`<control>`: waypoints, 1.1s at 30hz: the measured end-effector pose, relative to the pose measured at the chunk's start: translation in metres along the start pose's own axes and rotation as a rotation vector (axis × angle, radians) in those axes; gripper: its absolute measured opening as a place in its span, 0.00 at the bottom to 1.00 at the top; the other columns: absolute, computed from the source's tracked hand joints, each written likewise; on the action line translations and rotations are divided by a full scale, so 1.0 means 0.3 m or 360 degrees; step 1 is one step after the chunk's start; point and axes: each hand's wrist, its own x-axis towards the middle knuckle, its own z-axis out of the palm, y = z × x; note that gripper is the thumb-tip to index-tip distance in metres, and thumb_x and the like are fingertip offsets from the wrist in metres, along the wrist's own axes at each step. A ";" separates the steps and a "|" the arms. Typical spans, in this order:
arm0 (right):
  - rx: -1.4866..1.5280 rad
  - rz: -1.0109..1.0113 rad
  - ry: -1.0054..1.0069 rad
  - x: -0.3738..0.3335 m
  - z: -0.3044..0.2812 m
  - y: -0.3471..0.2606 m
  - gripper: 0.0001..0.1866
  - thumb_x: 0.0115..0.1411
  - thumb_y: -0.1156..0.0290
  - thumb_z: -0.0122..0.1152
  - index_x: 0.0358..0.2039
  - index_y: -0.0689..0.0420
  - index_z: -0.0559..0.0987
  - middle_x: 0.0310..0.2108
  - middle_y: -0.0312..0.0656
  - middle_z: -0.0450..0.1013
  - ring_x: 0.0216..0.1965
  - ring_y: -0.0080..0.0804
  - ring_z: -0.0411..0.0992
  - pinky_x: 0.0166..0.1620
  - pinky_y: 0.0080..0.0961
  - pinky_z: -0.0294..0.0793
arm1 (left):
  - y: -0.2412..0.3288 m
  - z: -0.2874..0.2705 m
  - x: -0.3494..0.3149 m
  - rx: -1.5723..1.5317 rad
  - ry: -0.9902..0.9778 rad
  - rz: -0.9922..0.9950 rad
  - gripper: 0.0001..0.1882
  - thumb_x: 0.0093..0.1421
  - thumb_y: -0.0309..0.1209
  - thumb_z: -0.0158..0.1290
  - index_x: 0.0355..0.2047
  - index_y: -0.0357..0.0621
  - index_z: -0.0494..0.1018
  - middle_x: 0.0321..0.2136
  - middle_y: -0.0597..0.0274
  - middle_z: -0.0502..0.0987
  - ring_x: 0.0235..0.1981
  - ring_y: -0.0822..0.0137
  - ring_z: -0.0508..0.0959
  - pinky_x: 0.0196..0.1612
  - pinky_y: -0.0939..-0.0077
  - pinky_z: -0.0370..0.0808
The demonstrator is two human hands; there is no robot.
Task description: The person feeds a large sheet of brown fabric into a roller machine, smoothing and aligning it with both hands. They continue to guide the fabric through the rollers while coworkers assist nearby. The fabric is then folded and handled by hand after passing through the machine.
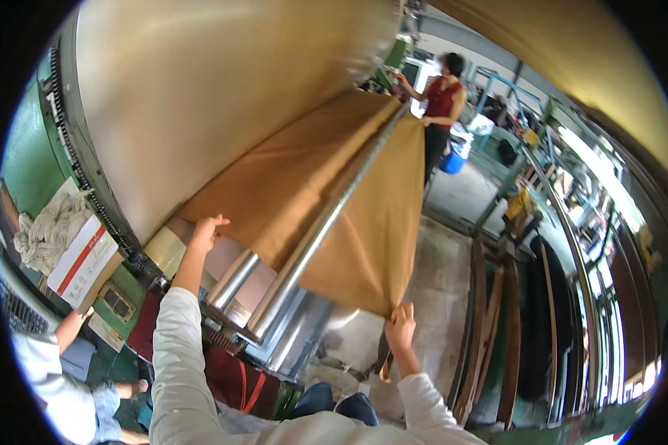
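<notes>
A wide brown sheet of leather-like cloth (pixel 274 185) slopes away from me and passes over a long metal roller bar (pixel 330 222). With my right hand (pixel 401 326), closed in a fist, I grip its near right corner; folds pull toward that hand. My left hand (pixel 208 231) is at the sheet's left edge, fingers bent and seeming to pinch it, though the contact is small to see. At the far end, another person (pixel 444 96) in a red top has a hand near the sheet's far edge.
A large, smooth metal-coloured drum (pixel 215 81) rises at the left. A shorter metal roller (pixel 234 278) lies beside the bar. A white-and-red box (pixel 85 256) and pale crumpled cloth (pixel 48 226) sit far left, near another person's arm (pixel 70 330). Long boards (pixel 508 334) stand at right.
</notes>
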 end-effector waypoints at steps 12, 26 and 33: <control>-0.0189 0.0014 -0.0559 0.173 0.044 0.195 0.10 0.41 0.84 0.54 0.28 0.60 0.72 0.29 0.46 0.68 0.29 0.48 0.69 0.33 0.41 0.69 | -0.024 -0.067 -0.004 0.0064 0.0499 0.0067 0.12 0.53 0.32 0.54 0.34 0.37 0.77 0.28 0.68 0.77 0.11 0.78 0.59 0.14 0.87 0.58; 0.0273 0.0317 -0.0975 -0.091 0.126 0.059 0.08 0.42 0.81 0.48 0.26 0.60 0.73 0.26 0.50 0.71 0.31 0.50 0.70 0.33 0.40 0.70 | 0.026 -0.044 -0.035 -0.0052 0.0469 -0.0109 0.15 0.52 0.29 0.53 0.40 0.35 0.74 0.46 0.66 0.71 0.14 0.80 0.60 0.16 0.88 0.58; 0.0224 0.0144 -0.0823 -0.065 0.091 0.018 0.05 0.42 0.79 0.51 0.24 0.59 0.70 0.24 0.47 0.67 0.30 0.48 0.67 0.34 0.40 0.67 | 0.072 -0.025 -0.072 -0.0102 0.0629 -0.0133 0.17 0.49 0.25 0.56 0.41 0.38 0.74 0.36 0.68 0.75 0.10 0.78 0.55 0.14 0.82 0.61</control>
